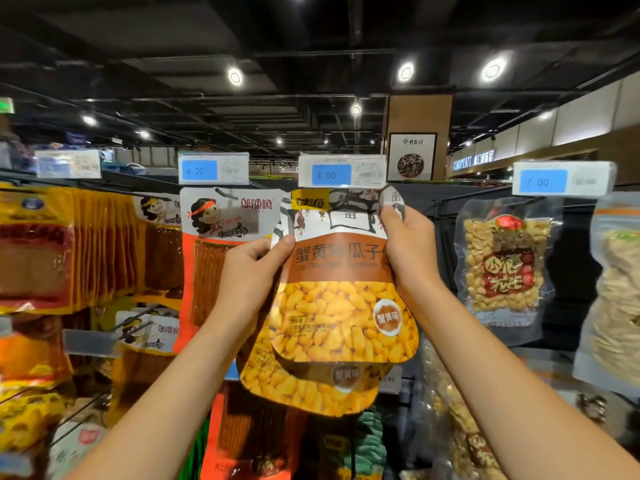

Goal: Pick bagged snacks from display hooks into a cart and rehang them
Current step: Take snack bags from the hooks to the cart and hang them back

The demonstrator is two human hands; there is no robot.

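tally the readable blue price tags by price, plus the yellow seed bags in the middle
4.20 price tag: 1
4.50 price tag: 1
7.00 price tag: 1
Yellow seed bags: 2, the front bag gripped by left hand and right hand, and a second bag behind it
Total: 5

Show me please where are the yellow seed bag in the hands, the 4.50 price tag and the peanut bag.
seed bag point(343, 317), head view, on its yellow front
price tag point(331, 174), head view, on its blue part
peanut bag point(502, 268), head view, on its middle
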